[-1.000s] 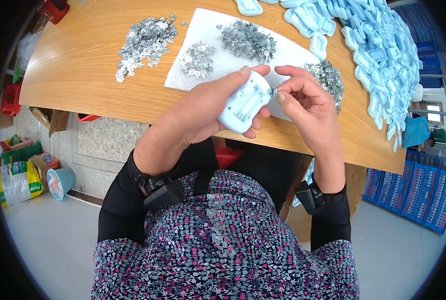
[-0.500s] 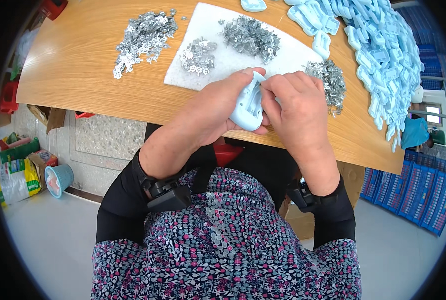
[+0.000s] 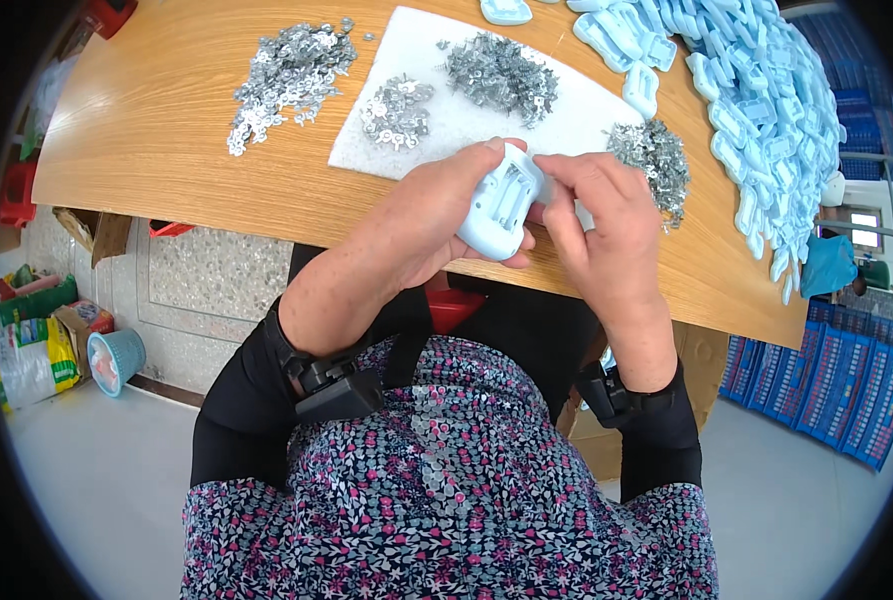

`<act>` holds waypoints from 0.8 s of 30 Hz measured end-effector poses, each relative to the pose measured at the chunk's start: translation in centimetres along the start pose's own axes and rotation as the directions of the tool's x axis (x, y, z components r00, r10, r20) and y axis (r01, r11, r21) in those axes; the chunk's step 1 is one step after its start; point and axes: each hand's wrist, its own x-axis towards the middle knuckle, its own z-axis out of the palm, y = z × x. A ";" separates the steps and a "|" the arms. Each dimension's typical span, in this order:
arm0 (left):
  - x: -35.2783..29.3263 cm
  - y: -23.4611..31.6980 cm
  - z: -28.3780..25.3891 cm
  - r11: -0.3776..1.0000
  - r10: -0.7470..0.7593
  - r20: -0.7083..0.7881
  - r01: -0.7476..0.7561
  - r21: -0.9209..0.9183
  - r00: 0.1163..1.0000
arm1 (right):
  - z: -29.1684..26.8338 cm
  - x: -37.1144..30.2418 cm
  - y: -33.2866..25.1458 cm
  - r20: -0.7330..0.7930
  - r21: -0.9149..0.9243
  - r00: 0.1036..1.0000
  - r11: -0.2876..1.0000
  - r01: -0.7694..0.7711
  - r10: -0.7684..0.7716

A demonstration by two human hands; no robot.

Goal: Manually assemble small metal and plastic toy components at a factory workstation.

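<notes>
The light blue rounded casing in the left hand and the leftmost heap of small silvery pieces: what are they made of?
The light blue rounded casing looks like moulded plastic: smooth, softly shiny, one even colour. The small silvery pieces are probably thin metal, judging by their bright glints; which metal, I can't tell.

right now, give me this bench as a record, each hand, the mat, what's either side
left hand: holds a light-blue casing, its hollow side showing
right hand: at the casing's upper right edge; grip unclear
white mat: bears two heaps of small silvery parts
left of mat: silvery heap on the wooden table
right of mat: another silvery heap by its edge, then a pile of light-blue casings
</notes>
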 end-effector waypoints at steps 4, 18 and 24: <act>0.2 -0.1 -0.2 1.000 0.005 0.022 -0.005 0.010 1.000 | 0.3 0.1 -0.1 0.039 0.110 0.992 0.986 -0.128 0.124; -0.3 -0.3 0.4 0.993 0.085 0.022 -0.087 0.079 0.996 | 0.9 1.2 -0.1 0.083 0.120 0.987 0.982 -0.147 0.137; 0.1 -0.1 -0.2 0.999 0.002 0.038 -0.004 0.049 0.999 | 1.0 1.1 0.4 0.027 0.178 0.991 0.975 -0.131 0.128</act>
